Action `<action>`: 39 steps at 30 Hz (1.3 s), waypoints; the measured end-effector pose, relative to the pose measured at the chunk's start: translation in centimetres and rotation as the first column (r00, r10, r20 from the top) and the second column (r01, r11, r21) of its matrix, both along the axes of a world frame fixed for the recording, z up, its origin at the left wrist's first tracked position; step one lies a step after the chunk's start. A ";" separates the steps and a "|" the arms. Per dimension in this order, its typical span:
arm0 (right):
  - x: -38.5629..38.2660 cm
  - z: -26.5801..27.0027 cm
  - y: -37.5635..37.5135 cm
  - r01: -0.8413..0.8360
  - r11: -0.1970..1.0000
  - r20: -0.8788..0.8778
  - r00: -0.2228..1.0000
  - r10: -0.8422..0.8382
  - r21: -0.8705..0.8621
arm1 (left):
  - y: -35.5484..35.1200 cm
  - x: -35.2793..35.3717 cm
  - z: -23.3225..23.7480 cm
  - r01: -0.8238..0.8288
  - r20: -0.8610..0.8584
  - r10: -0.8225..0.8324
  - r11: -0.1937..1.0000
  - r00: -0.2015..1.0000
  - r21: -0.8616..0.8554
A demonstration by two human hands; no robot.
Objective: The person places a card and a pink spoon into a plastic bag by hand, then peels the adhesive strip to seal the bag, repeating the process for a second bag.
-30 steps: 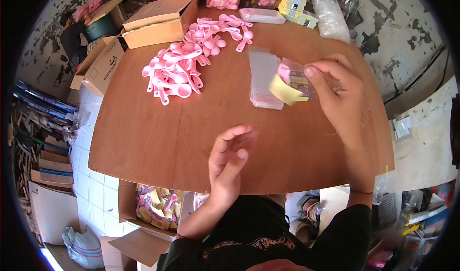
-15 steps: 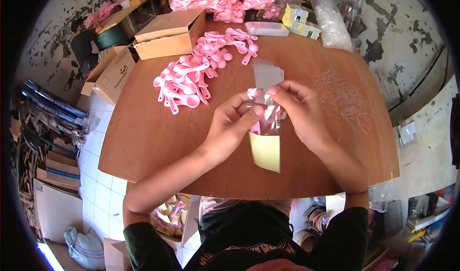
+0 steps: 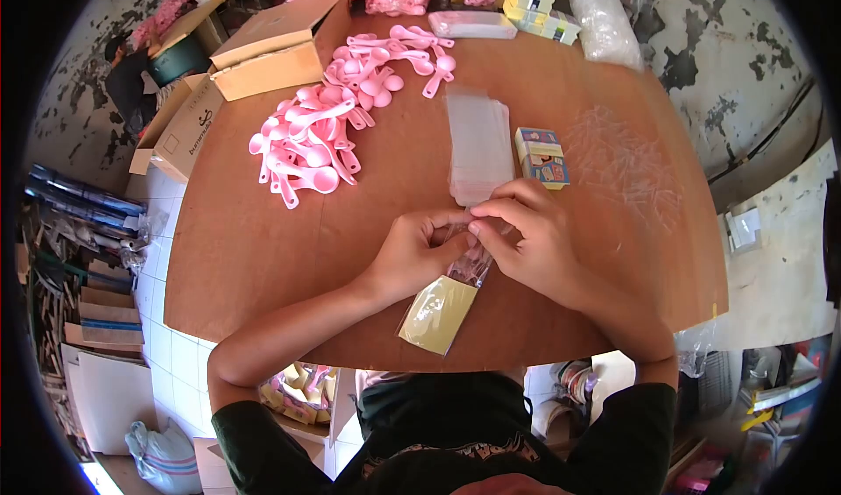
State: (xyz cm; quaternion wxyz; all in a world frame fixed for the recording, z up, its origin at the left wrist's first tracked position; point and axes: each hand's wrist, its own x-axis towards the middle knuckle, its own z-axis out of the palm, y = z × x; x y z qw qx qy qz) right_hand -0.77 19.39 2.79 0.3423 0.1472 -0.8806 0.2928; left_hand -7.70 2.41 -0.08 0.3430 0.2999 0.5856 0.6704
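Observation:
Low over the table's near half, my left hand point(image 3: 413, 254) and my right hand point(image 3: 536, 245) pinch the upper end of a clear plastic bag point(image 3: 474, 267). A pale yellow card point(image 3: 438, 314) shows in the bag's lower part, tilted toward the lower left. Something pinkish shows faintly above the card, partly hidden by my fingers. Just beyond my hands lies a stack of flat clear bags point(image 3: 480, 144). To its right is a banded stack of printed cards point(image 3: 543, 159). Pink spoons point(image 3: 307, 136) are heaped on the left.
Thin clear strips point(image 3: 624, 166) lie scattered on the right of the table point(image 3: 385, 188). A cardboard box point(image 3: 272, 66), a clear bundle point(image 3: 473, 25) and more card stacks point(image 3: 543, 13) stand at the back. Below the edge is a box of packed spoons point(image 3: 302, 394). Another person point(image 3: 131, 83) is far left.
Both hands have come down toward me with the bag, and its card end has swung toward the lower left. The bag stack and printed cards now show more fully.

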 end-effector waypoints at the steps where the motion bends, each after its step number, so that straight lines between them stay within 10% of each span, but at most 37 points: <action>1: -0.1 -0.3 0.2 0.007 1.000 0.011 1.000 -0.007 -0.007 | 0.1 0.1 -0.3 -0.018 -0.018 0.018 1.000 1.000 -0.015; 13: -0.3 -3.1 0.1 0.062 0.990 0.013 0.998 -0.064 0.127 | -0.1 -0.1 -2.0 0.045 -0.245 -0.056 0.998 0.968 -0.051; 29: -0.4 -3.0 -0.1 0.105 0.972 -0.160 0.984 -0.072 0.211 | -0.5 -0.5 -2.0 0.063 0.029 -0.063 0.998 0.998 -0.008; 39: -0.1 -3.2 -0.4 0.149 0.918 -0.079 0.989 -0.129 0.367 | -0.5 -0.7 -0.6 0.117 -0.307 -0.173 0.974 0.936 -0.193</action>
